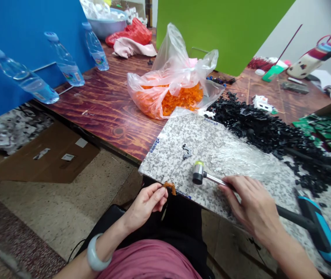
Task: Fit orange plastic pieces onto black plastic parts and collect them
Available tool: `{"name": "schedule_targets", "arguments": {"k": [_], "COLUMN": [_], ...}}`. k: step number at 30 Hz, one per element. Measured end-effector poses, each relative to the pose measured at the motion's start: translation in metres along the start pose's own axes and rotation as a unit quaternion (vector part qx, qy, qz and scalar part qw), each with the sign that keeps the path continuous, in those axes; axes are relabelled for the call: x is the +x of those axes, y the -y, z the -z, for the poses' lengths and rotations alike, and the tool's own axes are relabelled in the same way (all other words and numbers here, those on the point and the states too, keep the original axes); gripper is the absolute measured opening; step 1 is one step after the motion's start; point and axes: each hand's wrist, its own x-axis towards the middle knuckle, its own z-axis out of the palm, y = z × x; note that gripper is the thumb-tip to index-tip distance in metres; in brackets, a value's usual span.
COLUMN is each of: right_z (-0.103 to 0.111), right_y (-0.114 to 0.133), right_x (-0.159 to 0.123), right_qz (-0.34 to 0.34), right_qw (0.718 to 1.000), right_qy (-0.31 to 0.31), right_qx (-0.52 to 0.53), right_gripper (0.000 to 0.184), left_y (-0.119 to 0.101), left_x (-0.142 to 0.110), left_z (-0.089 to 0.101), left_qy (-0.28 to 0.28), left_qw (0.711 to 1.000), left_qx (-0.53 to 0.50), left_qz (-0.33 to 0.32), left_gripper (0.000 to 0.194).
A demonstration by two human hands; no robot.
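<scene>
The left hand (pixel 144 205) pinches a small orange plastic part (pixel 169 188) at the near edge of a granite slab (pixel 161 164); the right hand (pixel 252 205) closes around a steel-handled mallet (pixel 199 173) resting on the slab, near a small black plastic part (pixel 186 152).

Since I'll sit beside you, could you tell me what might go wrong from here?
The mallet in the right hand sits close to the left hand, so a slip could catch that hand and the orange plastic piece it pinches. The granite slab juts past the table edge and might tip. Loose black plastic parts could slide off.
</scene>
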Motion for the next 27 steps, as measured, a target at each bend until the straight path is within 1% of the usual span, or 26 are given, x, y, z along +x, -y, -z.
{"name": "schedule_targets", "arguments": {"k": [3, 6, 8, 11, 13, 15, 16, 19, 21, 22, 24, 26, 27], "right_z": [0.015, 0.032, 0.037, 0.028, 0.019, 0.018, 0.021, 0.036, 0.038, 0.035, 0.023, 0.011, 0.008], "right_y": [0.017, 0.036, 0.046, 0.055, 0.057, 0.058, 0.058, 0.062, 0.066, 0.068, 0.071, 0.071, 0.069], "right_x": [-0.003, -0.006, -0.007, -0.007, -0.004, -0.001, 0.0, 0.002, 0.003, 0.003, 0.005, 0.008, 0.009], "right_qz": [-0.02, -0.026, -0.029, -0.021, -0.018, -0.026, -0.029, -0.025, -0.006, 0.002, 0.008, -0.006, -0.017], "right_qw": [0.996, 0.983, 0.975, 0.971, 0.972, 0.97, 0.969, 0.964, 0.962, 0.962, 0.964, 0.965, 0.965], "right_qy": [-0.013, -0.01, -0.011, -0.007, 0.026, 0.052, 0.051, -0.002, -0.02, -0.014, 0.033, 0.086, 0.1], "right_qx": [0.088, 0.184, 0.218, 0.236, 0.233, 0.234, 0.241, 0.264, 0.273, 0.273, 0.264, 0.246, 0.242], "right_gripper": [0.016, 0.014, 0.013, 0.013, 0.013, 0.014, 0.014, 0.014, 0.014, 0.014, 0.014, 0.016, 0.017], "left_y": [0.001, 0.002, 0.002, 0.002, 0.003, 0.003, 0.003, 0.003, 0.003, 0.003, 0.003, 0.004, 0.004], "left_x": [0.001, 0.002, 0.002, 0.002, 0.002, 0.003, 0.003, 0.003, 0.003, 0.003, 0.003, 0.003, 0.003], "left_z": [0.001, 0.001, 0.001, 0.001, 0.002, 0.002, 0.002, 0.002, 0.003, 0.003, 0.003, 0.004, 0.004], "left_qy": [0.001, 0.004, 0.004, 0.004, 0.003, 0.004, 0.004, 0.008, 0.008, 0.009, 0.012, 0.016, 0.019], "left_qw": [1.0, 1.0, 1.0, 1.0, 1.0, 1.0, 1.0, 1.0, 1.0, 1.0, 1.0, 1.0, 1.0], "left_qx": [0.002, 0.005, 0.004, 0.008, 0.015, 0.017, 0.014, 0.003, 0.0, 0.0, 0.001, 0.002, 0.002], "left_qz": [-0.006, -0.01, -0.013, -0.018, -0.022, -0.023, -0.023, -0.02, -0.023, -0.024, -0.022, -0.023, -0.025], "left_gripper": [0.038, 0.037, 0.036, 0.037, 0.038, 0.038, 0.038, 0.039, 0.041, 0.042, 0.041, 0.038, 0.037]}}
